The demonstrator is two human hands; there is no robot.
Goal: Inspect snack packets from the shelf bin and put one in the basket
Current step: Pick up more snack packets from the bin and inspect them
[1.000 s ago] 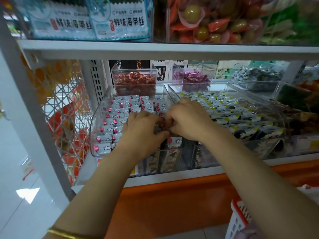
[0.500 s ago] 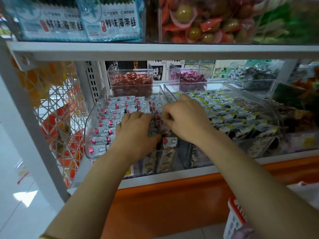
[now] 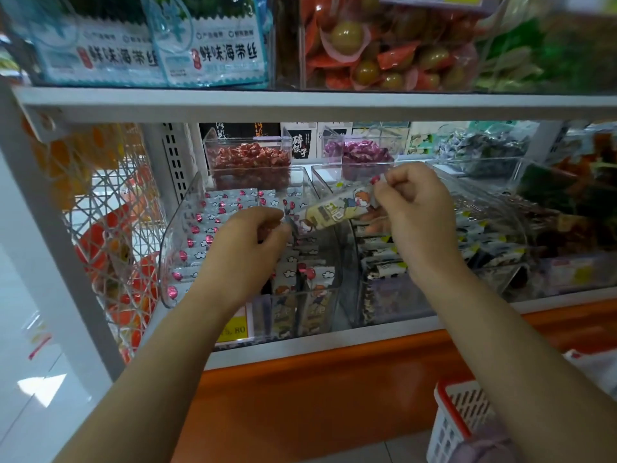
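A long snack packet [image 3: 337, 208] with a cartoon print is lifted above the clear shelf bin [image 3: 187, 225], tilted up to the right. My left hand [image 3: 247, 248] pinches its lower left end. Its upper right end is pinched by my right hand [image 3: 414, 208]. Inside the bin lie several like packets [image 3: 217, 212] with pink balloons and clouds. The white basket with a red rim [image 3: 457, 416] stands on the floor at the lower right, partly hidden by my right forearm.
A second clear bin [image 3: 494, 228] of dark packets stands to the right. Small tubs of red candy [image 3: 250, 158] and purple candy [image 3: 357, 155] sit behind. The upper shelf board [image 3: 300, 101] runs just above. A wire rack [image 3: 110, 228] is at the left.
Both hands were down among the packets in the bin; now they have come apart and lifted one packet out, stretched between them above the bin.
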